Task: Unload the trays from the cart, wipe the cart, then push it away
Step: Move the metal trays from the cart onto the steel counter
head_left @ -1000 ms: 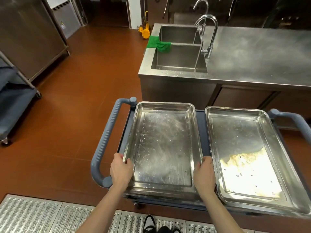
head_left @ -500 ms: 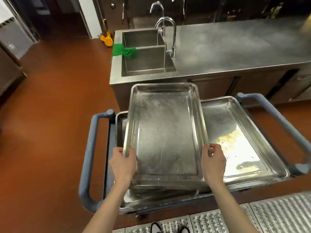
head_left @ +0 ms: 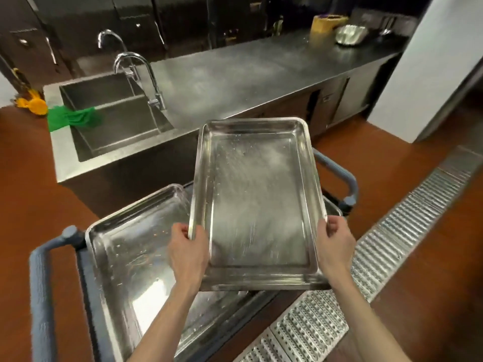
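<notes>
Since the earlier frame the lifted tray [head_left: 257, 202] has risen and swung to the right, clear of the stack it sat on, and now hangs above the right half of the cart [head_left: 41, 296]. The left hand [head_left: 187, 253] grasps the tray's left rim near the close corner, thumb over the edge; the right hand [head_left: 335, 242] grasps the right rim likewise, fingers curled beneath. The tray extends away from both grips toward the steel counter [head_left: 235, 71], its far end raised.

A second tray [head_left: 130, 252] remains on the cart's left side. The tray on the cart's right side is almost wholly hidden beneath the lifted one; only a sliver of rim shows. The cart's right handle [head_left: 342, 176] is partly covered, and its lower frame is cut off at the picture's bottom edge.

Both visible trays hold only scattered droplets. The double sink [head_left: 112, 118] appears empty inside; a green cloth [head_left: 72, 118] drapes over its left rim.
</notes>
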